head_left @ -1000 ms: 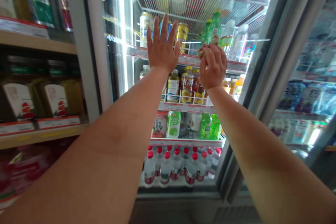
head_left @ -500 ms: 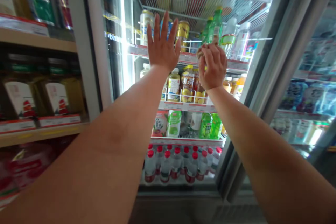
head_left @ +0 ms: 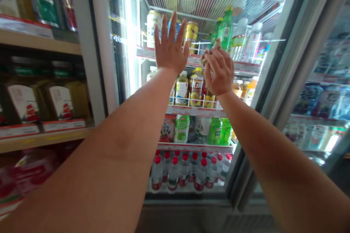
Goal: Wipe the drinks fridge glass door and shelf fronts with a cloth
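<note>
My left hand point(head_left: 171, 51) lies flat with its fingers spread, up against the glass door point(head_left: 120, 69) of a drinks fridge. My right hand point(head_left: 220, 71) is closed around a crumpled brownish cloth point(head_left: 205, 59), pressed to the same glass. Folds of the cloth stick out above and left of the fingers; the rest is hidden under the palm. Through the glass, behind my left hand, stand cans such as a gold can point(head_left: 191, 32). Behind my right hand are green bottles point(head_left: 225, 29).
Shelves behind the glass hold tea bottles point(head_left: 181, 87), cartons point(head_left: 182, 128) and red-capped water bottles point(head_left: 173, 173). Upright metal door frames point(head_left: 287, 65) run along the right. On the left, an open shelf point(head_left: 41, 40) carries large bottles point(head_left: 61, 98) and cans.
My right hand has slid slightly left and down with the cloth, and more of the cloth shows. My left hand keeps its place on the glass; the view has shifted a little.
</note>
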{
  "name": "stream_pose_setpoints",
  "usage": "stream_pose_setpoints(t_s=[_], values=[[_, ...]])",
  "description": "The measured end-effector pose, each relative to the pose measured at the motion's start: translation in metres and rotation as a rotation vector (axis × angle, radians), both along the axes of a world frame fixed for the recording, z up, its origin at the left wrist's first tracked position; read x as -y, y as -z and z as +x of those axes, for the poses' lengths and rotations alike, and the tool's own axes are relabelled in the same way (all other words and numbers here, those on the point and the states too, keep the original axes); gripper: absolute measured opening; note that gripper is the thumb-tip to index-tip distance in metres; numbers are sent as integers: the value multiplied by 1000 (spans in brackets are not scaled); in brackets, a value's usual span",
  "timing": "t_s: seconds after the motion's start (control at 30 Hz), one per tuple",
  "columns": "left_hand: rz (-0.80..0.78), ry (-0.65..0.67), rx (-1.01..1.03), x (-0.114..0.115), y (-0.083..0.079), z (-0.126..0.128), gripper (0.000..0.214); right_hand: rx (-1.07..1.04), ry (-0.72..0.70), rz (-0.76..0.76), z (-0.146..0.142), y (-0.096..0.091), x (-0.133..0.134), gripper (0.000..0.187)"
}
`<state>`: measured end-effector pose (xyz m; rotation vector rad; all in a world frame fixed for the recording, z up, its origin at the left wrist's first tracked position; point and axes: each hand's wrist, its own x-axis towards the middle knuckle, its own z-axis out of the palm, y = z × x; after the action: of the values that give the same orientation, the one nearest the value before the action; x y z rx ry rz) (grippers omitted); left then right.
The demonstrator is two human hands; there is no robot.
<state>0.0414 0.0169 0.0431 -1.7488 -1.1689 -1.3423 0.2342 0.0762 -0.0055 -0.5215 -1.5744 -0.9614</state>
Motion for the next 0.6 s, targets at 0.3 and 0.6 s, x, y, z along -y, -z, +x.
stream_pose_setpoints(t_s=[0.3, 0.6], values=[[30, -48, 26, 5, 2, 3, 90, 69, 38, 15, 0, 3, 5, 47], [41, -29, 15, 2, 1, 2, 100, -156, 50, -40, 0, 1, 2, 49]])
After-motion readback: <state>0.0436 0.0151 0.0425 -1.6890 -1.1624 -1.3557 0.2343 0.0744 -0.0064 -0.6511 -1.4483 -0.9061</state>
